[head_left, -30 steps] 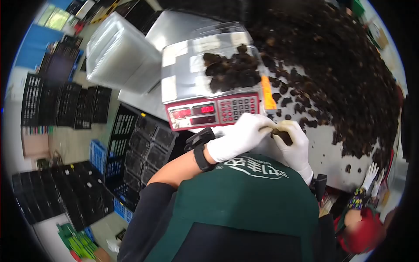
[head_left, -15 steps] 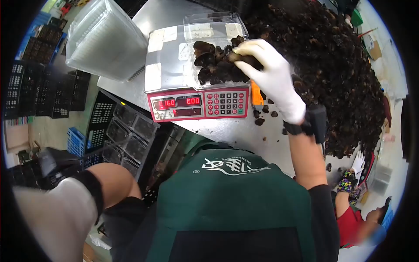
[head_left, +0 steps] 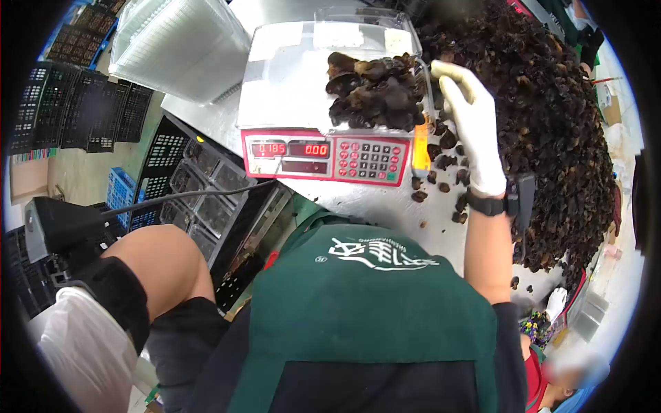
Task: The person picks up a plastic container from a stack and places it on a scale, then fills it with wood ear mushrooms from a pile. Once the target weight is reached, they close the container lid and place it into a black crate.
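Observation:
A scale point(head_left: 323, 157) with a red front panel reads 0.185 and 0.00. On its plate, a clear plastic box point(head_left: 416, 51) holds dark, mushroom-like pieces point(head_left: 377, 96). My right hand point(head_left: 471, 117), in a white glove, is raised just right of the box, beside the heap point(head_left: 537, 131) of similar dark pieces. Its fingers look apart, and nothing shows between them. At the lower left edge is my left hand point(head_left: 86, 354), also gloved in white; its fingers are out of view, so what it holds cannot be made out.
Stacked clear trays point(head_left: 182, 51) stand left of the scale. Loose pieces point(head_left: 444, 162) and an orange object point(head_left: 421, 151) lie right of it. Black crates point(head_left: 82, 110) and a blue crate point(head_left: 120, 189) are at the left. A co-worker's gloved hand point(head_left: 556, 303) is at the lower right.
My right hand has let go of dark pieces and moved right, off the box. The box holds more pieces. The reading rose from 0.160 to 0.185. My left arm has shifted slightly.

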The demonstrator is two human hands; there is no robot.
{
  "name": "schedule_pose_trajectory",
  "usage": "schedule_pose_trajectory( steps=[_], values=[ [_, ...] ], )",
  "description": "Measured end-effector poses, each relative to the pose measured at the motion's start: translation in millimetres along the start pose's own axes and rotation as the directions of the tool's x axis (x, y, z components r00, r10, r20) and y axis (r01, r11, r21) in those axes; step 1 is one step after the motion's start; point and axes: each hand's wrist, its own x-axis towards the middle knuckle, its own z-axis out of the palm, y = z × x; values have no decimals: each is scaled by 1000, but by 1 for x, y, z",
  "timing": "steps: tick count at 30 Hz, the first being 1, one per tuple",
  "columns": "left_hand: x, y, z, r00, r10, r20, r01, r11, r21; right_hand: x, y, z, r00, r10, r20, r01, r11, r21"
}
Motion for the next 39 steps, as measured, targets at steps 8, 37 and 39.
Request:
schedule_pose_trajectory(
  steps=[8,37,39],
  values=[
    [12,3,1,998,27,56,-29,999,30,-37,21,-11,996,77,-43,-77,997,1],
    [-46,-71,101,549,-694,-467,795,606,33,-32,-1,-19,963,248,108,-265,787,557],
    [-92,-91,108,464,-876,-132,884,468,2,-54,28,-40,948,257,188,-317,721,616]
  ],
)
